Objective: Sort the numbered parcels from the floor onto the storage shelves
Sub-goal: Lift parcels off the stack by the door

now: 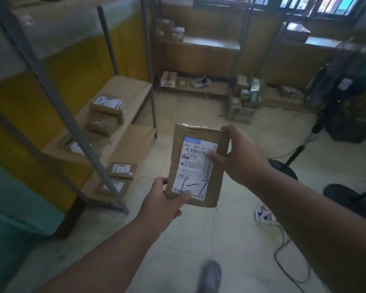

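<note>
Head view, centre of the frame: a flat brown parcel (199, 166) is held up above the tiled floor (199, 235), its white shipping label (195, 166) facing the camera with "661- 811 57" printed near the top and black marker strokes across the bottom. The left hand (164, 199) grips the parcel's lower left corner, thumb curled over the label's lower edge and fingers wrapped behind. The right hand (239, 153) holds the upper right edge, thumb pressed on the label's right side and fingers curled round the top corner. To the left of the frame stands a metal storage shelf (106, 132) with grey uprights and cardboard-lined boards; several labelled boxes (108, 106) lie on its low tiers, two of them stacked. Another shelf unit (197, 45) stands at upper centre, with small items on its bottom board. At the right edge a standing fan (336, 81) is in shadow, and a white power strip (264, 216) with trailing cables lies on the floor at lower right. A shoe (211, 273) shows at the bottom edge.
</note>
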The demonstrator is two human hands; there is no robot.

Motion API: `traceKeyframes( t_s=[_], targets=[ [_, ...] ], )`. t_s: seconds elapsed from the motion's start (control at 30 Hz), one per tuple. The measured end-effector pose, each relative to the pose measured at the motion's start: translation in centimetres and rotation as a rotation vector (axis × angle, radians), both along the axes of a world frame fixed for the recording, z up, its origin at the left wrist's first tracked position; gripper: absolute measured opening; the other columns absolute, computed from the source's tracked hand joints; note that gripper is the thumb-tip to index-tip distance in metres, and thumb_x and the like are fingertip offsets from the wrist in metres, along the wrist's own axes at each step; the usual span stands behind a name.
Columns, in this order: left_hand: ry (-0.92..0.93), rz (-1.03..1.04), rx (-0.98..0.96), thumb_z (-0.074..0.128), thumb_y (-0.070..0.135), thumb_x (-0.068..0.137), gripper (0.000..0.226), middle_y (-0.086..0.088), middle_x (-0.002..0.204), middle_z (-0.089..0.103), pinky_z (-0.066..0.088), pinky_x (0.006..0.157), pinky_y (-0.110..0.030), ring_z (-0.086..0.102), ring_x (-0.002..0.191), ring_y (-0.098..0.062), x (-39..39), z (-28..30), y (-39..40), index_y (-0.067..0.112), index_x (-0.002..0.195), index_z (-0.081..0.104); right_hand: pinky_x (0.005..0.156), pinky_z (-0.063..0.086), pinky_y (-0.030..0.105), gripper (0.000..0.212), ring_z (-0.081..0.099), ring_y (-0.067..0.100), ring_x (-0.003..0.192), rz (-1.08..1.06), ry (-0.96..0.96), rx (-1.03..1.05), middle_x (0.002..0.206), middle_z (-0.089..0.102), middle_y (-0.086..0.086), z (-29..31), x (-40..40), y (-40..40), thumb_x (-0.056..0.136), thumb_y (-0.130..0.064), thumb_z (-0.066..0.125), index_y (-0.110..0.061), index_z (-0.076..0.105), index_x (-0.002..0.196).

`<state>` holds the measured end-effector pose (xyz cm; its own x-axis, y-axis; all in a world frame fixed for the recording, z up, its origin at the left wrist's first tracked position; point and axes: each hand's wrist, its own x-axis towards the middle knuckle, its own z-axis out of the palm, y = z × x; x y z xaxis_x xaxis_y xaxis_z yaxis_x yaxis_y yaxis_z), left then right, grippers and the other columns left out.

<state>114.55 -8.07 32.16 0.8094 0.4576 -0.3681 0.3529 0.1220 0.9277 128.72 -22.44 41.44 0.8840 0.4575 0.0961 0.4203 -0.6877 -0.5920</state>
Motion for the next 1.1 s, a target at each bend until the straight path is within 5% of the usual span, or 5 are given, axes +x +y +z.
traceKeyframes(
  t_s=[0.27,0.57,0.77,0.87,1.1],
  targets=[
    [-0.008,0.138,-0.015,0.081,0.028,0.082,0.043,0.001,0.09,0.076,0.052,0.059,-0.032,0.062,0.057,-0.016,16.3,-0.2,1.4,0.022,0.115,0.054,0.052,0.033,0.014,0.056,0.049,-0.007,0.075,0.126,0.054,0.028,0.104,0.058,-0.009,-0.5,18.5,3.6,0.077,-0.037,0.081,-0.03,0.049,0.122],
    [-0.009,0.418,0.034,0.081,0.027,0.082,0.041,0.004,0.088,0.077,0.057,0.06,-0.03,0.065,0.059,-0.013,27.6,-1.2,12.4,0.023,0.116,0.058,0.06,0.038,0.015,0.066,0.049,0.0,0.082,0.351,0.07,0.037,0.116,0.047,-0.007,-1.3,32.5,18.3,0.077,-0.044,0.079,-0.04,0.045,0.133],
    [-0.043,0.435,0.055,0.081,0.031,0.081,0.044,0.007,0.093,0.077,0.059,0.062,-0.033,0.069,0.062,-0.011,38.5,-2.7,19.5,0.024,0.117,0.057,0.065,0.057,0.025,0.066,0.061,0.008,0.086,0.395,0.062,0.009,0.116,0.047,-0.008,-0.4,42.7,26.2,0.077,-0.042,0.08,-0.042,0.041,0.131],
    [-0.055,0.449,0.06,0.084,0.031,0.078,0.046,0.004,0.094,0.077,0.054,0.058,-0.027,0.068,0.065,-0.012,43.1,-1.7,21.8,0.024,0.117,0.06,0.056,0.051,0.018,0.069,0.064,0.007,0.083,0.415,0.042,-0.004,0.117,0.045,-0.01,0.7,47.5,28.6,0.076,-0.042,0.081,-0.043,0.04,0.131],
    [0.027,0.659,0.13,0.088,0.037,0.071,0.045,0.011,0.09,0.077,0.063,0.069,-0.039,0.073,0.074,-0.009,48.8,-3.0,28.1,0.035,0.106,0.06,0.054,0.054,0.019,0.069,0.065,0.005,0.072,0.571,0.095,0.02,0.11,0.051,-0.013,-1.7,55.2,38.1,0.072,-0.038,0.085,-0.041,0.046,0.128]
  ],
)
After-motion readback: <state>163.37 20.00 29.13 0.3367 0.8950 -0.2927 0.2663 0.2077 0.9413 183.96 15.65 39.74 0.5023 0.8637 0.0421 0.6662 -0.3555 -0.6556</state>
